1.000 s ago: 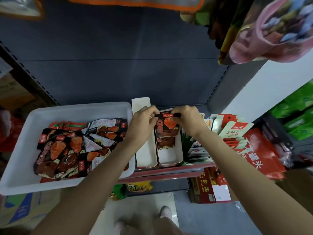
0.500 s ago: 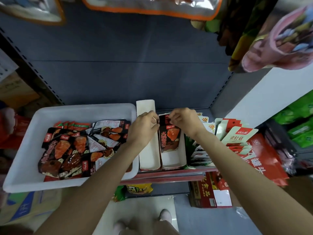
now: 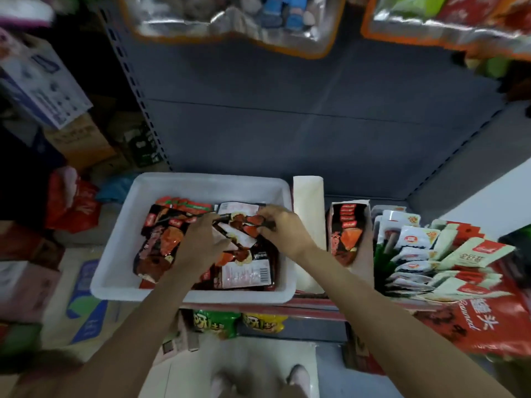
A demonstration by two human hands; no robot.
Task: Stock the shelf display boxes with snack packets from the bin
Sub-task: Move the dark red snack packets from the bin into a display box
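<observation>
A white bin (image 3: 113, 254) on the shelf holds several black-and-red snack packets. Both my hands are inside it. My left hand (image 3: 201, 242) and my right hand (image 3: 283, 228) pinch the two ends of one snack packet (image 3: 244, 222) lying on top of the pile. To the right of the bin stands an empty white display box (image 3: 309, 214). Beside that, a second display box (image 3: 362, 251) holds several of the same packets (image 3: 347, 234) standing in a row.
White and red packets (image 3: 411, 239) fill the shelf to the right, with a large red bag (image 3: 482, 320) in front. Foil bags hang overhead (image 3: 230, 21). Cardboard boxes (image 3: 77, 139) are stacked at the left. Green and yellow snack bags (image 3: 215, 323) sit on the lower shelf.
Both hands left the second display box, where the packet now stands, and moved left into the bin. They now pinch another packet there. My view has shifted left.
</observation>
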